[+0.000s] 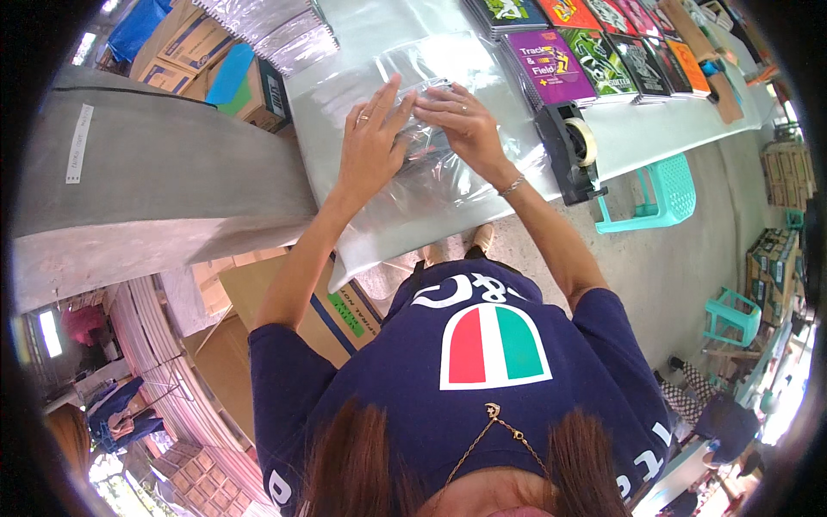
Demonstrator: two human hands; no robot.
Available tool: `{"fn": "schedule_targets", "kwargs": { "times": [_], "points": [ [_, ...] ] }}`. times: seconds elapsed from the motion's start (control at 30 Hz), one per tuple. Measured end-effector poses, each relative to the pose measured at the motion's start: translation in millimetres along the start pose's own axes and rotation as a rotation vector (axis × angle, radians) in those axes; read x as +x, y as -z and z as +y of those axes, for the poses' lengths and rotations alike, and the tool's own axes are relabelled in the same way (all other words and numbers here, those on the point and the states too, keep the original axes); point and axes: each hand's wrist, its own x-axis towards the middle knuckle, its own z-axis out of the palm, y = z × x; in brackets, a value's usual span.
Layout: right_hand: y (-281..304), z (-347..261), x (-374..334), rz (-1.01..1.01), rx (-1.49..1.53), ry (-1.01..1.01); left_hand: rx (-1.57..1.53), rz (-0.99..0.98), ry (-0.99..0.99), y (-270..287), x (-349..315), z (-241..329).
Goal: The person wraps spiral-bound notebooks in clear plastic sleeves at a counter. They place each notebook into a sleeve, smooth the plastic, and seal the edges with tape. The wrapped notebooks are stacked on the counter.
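Observation:
My left hand point(375, 138) lies on clear plastic wrapping point(431, 185) spread over the table, its fingers stretched out and slightly apart. From the right, my right hand point(465, 125) reaches in with its fingers extended toward the left one, and the fingertips nearly meet on the plastic. Something dark shows through the shiny film between and below the hands; glare hides what it is. Just right of my right forearm, at the table's near edge, stands a black tape dispenser point(564, 159) with a roll of tape point(581, 142).
Spiral notebooks with colourful covers, among them a purple one point(550, 67), stand in stacks at the far right. More spiral-bound stacks point(280, 30) lie far left. A grey pillar point(172, 159) borders the table's left side. A turquoise stool point(659, 194) is at right.

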Motion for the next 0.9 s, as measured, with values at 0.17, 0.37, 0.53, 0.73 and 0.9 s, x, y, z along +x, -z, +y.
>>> {"fn": "schedule_targets", "kwargs": {
  "times": [0.17, 0.37, 0.53, 0.73, 0.9],
  "points": [
    [-6, -11, -12, 0.135, -0.099, -0.043, -0.04, -0.012, -0.036, -14, 1, -5],
    [107, -11, -90, 0.425, -0.454, -0.428, -0.032, -0.009, -0.061, -9, -7, -5],
    [202, 50, -211, 0.233, -0.332, -1.186, 0.04, 0.013, -0.117, -14, -3, -4],
    [212, 42, -197, 0.116, 0.071, -1.278, 0.034, 0.011, -0.114, -16, -2, -3],
    [209, 49, -211, 0.223, 0.096, -1.12, 0.062, -0.012, -0.128, -16, -1, -4]
  ]
}}
